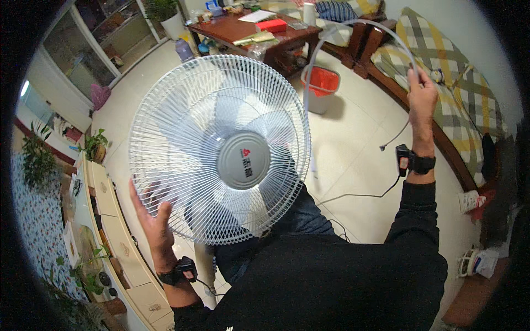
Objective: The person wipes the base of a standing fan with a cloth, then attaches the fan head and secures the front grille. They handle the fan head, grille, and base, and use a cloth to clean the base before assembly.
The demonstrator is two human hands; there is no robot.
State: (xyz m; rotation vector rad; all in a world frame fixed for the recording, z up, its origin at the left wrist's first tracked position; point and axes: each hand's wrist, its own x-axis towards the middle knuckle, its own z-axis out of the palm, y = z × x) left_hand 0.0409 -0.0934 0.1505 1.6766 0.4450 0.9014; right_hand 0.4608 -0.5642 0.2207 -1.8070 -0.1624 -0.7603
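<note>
White-wired fan [243, 160], seemingly steadied by a spread left grip [157, 227]; right grip [422, 99] pinches a pale band [359, 21] aloft, perhaps for clearance.

You held your right hand [423, 99] high, fingertips [413, 78] pinched, arm [418, 204] stretched forward — your left hand [157, 225] sat lower, thumb [164, 212] spread from the fingers [137, 199].
</note>
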